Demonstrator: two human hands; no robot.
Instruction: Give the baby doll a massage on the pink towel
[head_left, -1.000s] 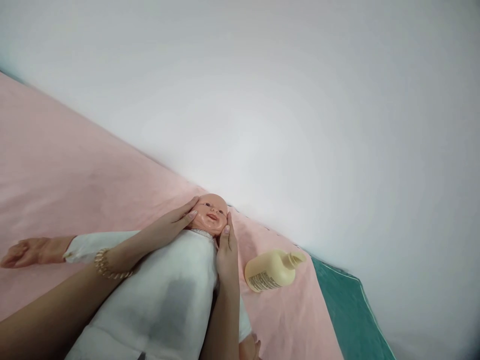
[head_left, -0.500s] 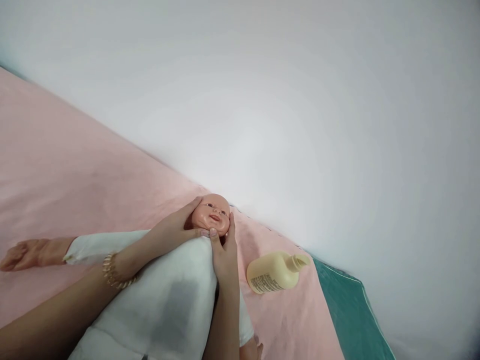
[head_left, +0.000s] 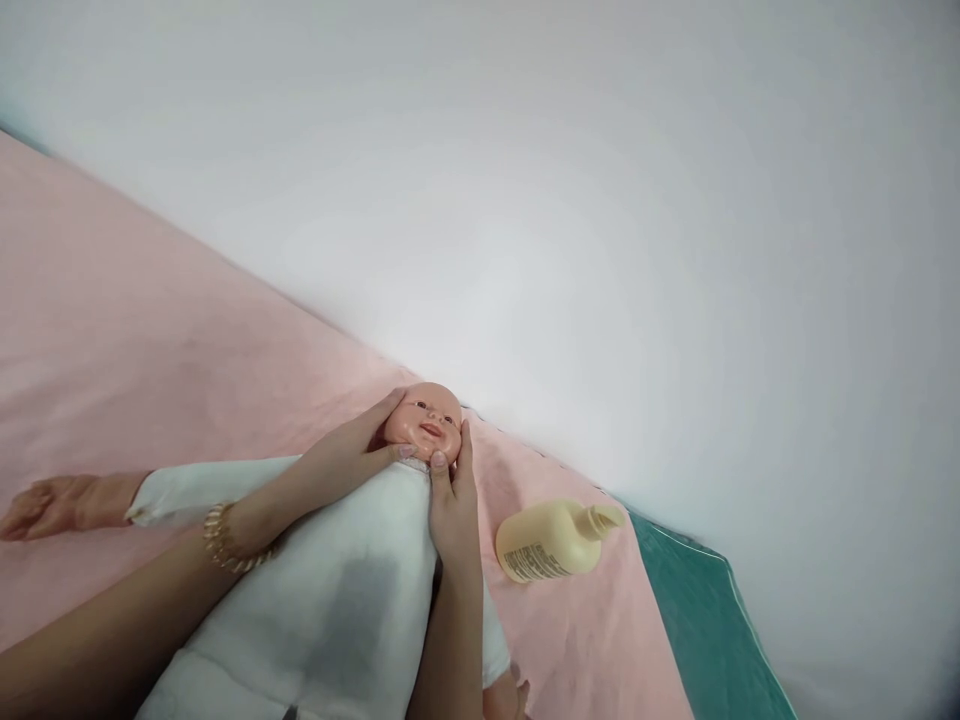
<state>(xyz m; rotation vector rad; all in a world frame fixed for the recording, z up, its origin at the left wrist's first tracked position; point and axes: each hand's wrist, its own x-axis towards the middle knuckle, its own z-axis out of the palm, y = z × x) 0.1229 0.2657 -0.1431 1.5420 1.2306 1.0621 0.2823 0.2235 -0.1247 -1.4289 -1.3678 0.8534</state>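
A baby doll in white clothes lies on its back, its bare plastic head toward the wall. My left hand, with a beaded bracelet on the wrist, cups one side of the head, its thumb along the jaw. On the other side my right hand cups the cheek, thumb tip at the chin. The fingers reaching behind the head are hidden. Stretched out to the left is one doll arm; the other is partly behind my right forearm.
Right of my right hand stands a pale yellow pump bottle with printed text. Beneath everything spreads a pink sheet, with a green mat showing at the right. A white wall rises behind.
Both thumbs have shifted slightly up along the doll's jaw and chin, the right one a little to the right. The grip on the head stays, and the bottle stands in the same place.
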